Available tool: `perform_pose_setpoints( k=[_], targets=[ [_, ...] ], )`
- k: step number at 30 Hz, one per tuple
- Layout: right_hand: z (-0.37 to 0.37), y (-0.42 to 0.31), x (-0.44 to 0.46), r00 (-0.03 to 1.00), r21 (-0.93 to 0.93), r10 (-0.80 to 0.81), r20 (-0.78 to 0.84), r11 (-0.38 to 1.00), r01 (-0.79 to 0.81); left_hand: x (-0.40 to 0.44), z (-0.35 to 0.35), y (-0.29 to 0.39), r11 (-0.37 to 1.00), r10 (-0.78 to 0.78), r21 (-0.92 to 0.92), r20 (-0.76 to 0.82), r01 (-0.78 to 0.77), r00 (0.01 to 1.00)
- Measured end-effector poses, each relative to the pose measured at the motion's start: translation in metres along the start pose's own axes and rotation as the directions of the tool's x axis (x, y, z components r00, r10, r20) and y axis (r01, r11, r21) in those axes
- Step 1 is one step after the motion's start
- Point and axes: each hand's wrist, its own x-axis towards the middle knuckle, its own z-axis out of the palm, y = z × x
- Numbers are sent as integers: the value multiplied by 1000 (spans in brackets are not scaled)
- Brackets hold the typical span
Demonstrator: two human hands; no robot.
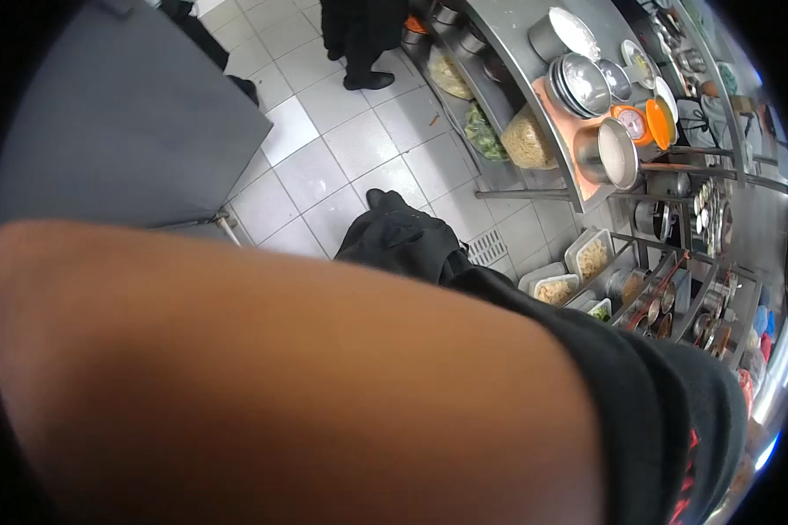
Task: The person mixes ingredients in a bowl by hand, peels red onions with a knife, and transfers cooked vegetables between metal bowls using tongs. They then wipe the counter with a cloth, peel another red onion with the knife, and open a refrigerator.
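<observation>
A bare forearm or upper arm with a dark sleeve fills the lower part of the head view, very close to the camera. Neither my left hand nor my right hand shows, so what they hold or touch cannot be made out. Past the arm, dark clothing (403, 236) and a black shoe (375, 198) are over the tiled floor (324, 166). A large grey panel (131, 122) stands at the upper left, its lower edge partly hidden behind the arm.
A steel table (508, 26) at the upper right bears stacked metal bowls (584, 85), a pot (617, 153) and an orange-rimmed scale (630, 124). Bags (527, 140) lie on its lower shelf. Food tubs (591, 254) stand by a rack. Another person's legs (359, 44) are at the top.
</observation>
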Motion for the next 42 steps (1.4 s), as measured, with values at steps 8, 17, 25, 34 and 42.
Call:
perform_pose_setpoints(
  k=[8, 17, 25, 34, 42],
  targets=[
    [-53, -9, -106, 999, -50, 42, -5, 998, -42, 21, 173, 42, 987, -89, 156, 330, 39, 940],
    [-114, 42, -249, 947, -116, 300, 113, 951, -287, 152, 229, 203, 977, 190, 35, 313, -211, 931],
    [-91, 283, -647, 324, 197, 849, -418, 433, -880, 230, 376, 399, 934, 223, 210, 285, -288, 932],
    [-47, 538, -838, 66, 957, 975, 213, -194, -217, 293, 469, 539, 866, 379, 260, 215, -426, 900],
    [-55, 699, -894, -560, 781, 713, 421, 28, 624, 302, 484, 600, 711, 300, 489, 438, -505, 847]
  ],
)
